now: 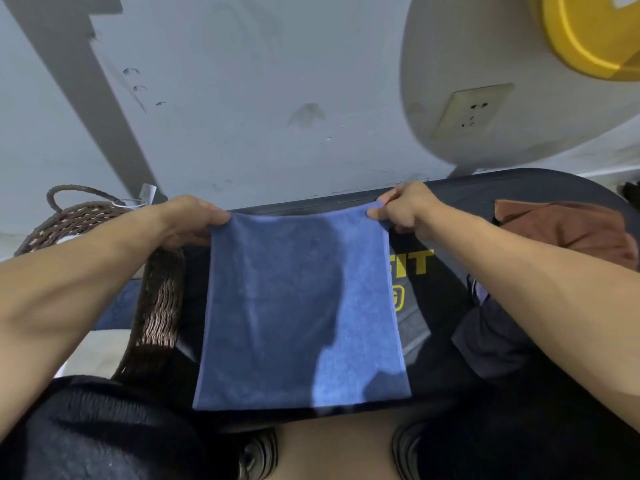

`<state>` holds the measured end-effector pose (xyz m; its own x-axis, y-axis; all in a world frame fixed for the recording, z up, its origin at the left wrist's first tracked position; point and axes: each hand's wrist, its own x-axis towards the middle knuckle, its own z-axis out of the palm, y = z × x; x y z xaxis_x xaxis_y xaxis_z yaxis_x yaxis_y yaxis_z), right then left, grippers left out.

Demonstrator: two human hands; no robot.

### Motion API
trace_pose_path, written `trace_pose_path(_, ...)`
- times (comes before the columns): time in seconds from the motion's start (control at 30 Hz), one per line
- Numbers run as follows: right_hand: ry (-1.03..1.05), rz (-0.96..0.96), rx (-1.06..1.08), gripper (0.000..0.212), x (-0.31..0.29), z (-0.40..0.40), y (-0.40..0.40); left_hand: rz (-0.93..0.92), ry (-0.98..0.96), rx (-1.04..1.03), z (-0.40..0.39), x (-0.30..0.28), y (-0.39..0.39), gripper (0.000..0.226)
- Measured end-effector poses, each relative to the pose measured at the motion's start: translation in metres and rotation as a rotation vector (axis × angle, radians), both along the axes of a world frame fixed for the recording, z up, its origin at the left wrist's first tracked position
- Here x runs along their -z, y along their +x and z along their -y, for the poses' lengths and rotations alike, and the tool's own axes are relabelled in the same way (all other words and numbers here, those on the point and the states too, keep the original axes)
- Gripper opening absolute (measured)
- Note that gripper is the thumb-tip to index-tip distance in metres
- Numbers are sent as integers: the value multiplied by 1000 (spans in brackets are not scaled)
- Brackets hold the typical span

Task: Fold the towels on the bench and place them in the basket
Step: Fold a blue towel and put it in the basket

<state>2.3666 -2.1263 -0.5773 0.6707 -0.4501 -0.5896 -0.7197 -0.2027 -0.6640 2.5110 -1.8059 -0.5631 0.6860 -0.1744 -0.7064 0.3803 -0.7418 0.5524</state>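
Note:
A blue towel [298, 306] hangs flat in front of me, stretched between both hands over the dark bench [460, 199]. My left hand [194, 216] pinches its top left corner. My right hand [401, 206] pinches the top right corner. The towel's lower edge reaches down to the bench's near side. A brown woven basket [159, 299] with a loop handle stands at the left end of the bench, partly hidden behind my left forearm. A rust-brown towel [568, 226] lies crumpled at the right end of the bench, and a dark grey towel [485, 327] lies under my right forearm.
The bench carries yellow lettering [419, 261] beside the blue towel. Behind it is a grey wall [242, 98]; a rounded white body with a socket [474, 109] and a yellow container [588, 32] are at the upper right. My dark-clothed knees fill the bottom of the view.

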Motion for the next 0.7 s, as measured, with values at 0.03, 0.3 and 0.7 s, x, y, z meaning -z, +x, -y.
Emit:
trace_pose_path(0.03,28,20,77,17,4,5,0,-17,-21,-52,0,2,0,12)
trace_pose_path(0.3,-321,207,96,24,11,18,6,516,319,-50,17,12,-3,14)
trace_pose_path(0.7,-448,5,-794,17,-53,-38,-63,434,83,503,58,-42,-121,7)
